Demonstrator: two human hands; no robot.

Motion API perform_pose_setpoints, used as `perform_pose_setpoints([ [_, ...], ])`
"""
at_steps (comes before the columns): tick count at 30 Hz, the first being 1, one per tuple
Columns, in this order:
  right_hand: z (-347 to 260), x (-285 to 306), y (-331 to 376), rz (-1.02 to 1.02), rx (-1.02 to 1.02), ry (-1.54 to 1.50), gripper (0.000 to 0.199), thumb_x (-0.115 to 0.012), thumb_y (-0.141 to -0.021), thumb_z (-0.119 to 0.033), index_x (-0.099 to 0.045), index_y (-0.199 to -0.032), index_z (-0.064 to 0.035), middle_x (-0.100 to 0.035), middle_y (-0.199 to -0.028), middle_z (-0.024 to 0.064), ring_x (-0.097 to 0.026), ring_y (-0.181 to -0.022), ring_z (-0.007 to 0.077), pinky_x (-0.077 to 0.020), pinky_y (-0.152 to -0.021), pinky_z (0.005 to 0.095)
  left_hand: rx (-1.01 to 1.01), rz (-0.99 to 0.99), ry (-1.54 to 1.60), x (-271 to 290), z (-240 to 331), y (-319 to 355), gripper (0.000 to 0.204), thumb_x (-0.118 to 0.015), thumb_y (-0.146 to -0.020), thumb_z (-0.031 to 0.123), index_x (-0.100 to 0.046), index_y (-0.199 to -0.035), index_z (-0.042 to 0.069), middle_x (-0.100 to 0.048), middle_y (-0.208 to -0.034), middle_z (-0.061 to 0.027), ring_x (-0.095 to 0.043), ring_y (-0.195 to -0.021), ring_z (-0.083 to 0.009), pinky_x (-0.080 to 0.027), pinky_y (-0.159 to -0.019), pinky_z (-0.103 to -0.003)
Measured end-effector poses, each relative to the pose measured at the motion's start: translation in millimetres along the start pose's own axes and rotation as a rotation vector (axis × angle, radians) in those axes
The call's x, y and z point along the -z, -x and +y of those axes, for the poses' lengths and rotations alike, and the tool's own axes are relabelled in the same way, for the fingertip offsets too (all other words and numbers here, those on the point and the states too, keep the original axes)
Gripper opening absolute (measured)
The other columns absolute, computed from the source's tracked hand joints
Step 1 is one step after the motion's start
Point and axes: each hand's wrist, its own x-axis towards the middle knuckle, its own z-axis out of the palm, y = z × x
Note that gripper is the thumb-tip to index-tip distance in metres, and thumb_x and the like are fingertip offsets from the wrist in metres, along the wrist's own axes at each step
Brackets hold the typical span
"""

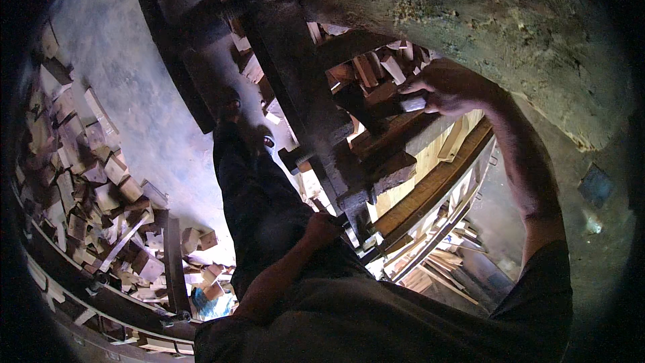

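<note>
My right hand (458, 89) reaches out at the upper right with its fingers curled round a small pale wood block (412, 103). Loose wood pieces (366, 70) lie in the dark gap just beyond those fingers. Below that arm runs a dark frame bar (403, 136). My left hand (324, 230) is low in front of my body, closed against the near end of a dark metal machine frame (306, 97). Shadow hides its fingers, and what they hold cannot be made out.
A large heap of wood offcuts (101, 175) covers the floor at the left. A curved wooden edge (430, 185) and long wood strips (447, 272) are at the right. A rough wall (463, 13) rises at the upper right. My feet (267, 141) stand beside the frame.
</note>
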Motion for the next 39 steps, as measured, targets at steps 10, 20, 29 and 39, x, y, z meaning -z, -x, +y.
perform_pose_setpoints([
  [10,-48,31,-14,-0.296,-0.110,0.068,0.058,-0.071,-0.080,-0.011,-0.055,-0.135,-0.0132,-0.068,-0.106,0.0196,-0.066,-0.099,0.0330,-0.0512,-0.093,0.0406,0.039,-0.016,0.088,21,20,3,0.028,-0.073,-0.072,0.033,-0.072,-0.079,0.005,-0.070,-0.078,-0.0162,-0.070,-0.071,-0.0320,-0.056,-0.069,-0.040],
  [20,-22,6,14,-0.021,-0.092,-0.173,0.057,-0.071,-0.078,-0.006,-0.057,-0.134,-0.0117,-0.066,-0.113,0.0201,-0.064,-0.104,0.0320,-0.0496,-0.094,0.0404,-0.113,-0.042,-0.143,-9,-13,1,0.033,-0.073,-0.074,0.034,-0.073,-0.084,0.003,-0.070,-0.081,-0.0213,-0.070,-0.075,-0.0344,-0.056,-0.072,-0.045],
  [29,-5,-19,0,-0.019,-0.201,-0.264,0.061,-0.070,-0.079,-0.004,-0.054,-0.138,-0.0128,-0.062,-0.120,0.0208,-0.060,-0.111,0.0317,-0.0453,-0.100,0.0404,-0.001,-0.056,-0.163,-13,-15,-1,0.032,-0.072,-0.072,0.035,-0.073,-0.083,0.004,-0.070,-0.082,-0.0184,-0.070,-0.076,-0.0337,-0.056,-0.072,-0.044],
  [39,-29,-36,62,0.202,-0.297,-0.235,0.056,-0.068,-0.088,-0.018,-0.050,-0.141,-0.0197,-0.065,-0.122,0.0146,-0.068,-0.097,0.0274,-0.0544,-0.087,0.0415,-0.457,-0.053,-0.552,22,11,-1,0.017,-0.066,-0.081,0.027,-0.070,-0.073,0.012,-0.069,-0.080,-0.0111,-0.068,-0.074,-0.0313,-0.055,-0.067,-0.044],
])
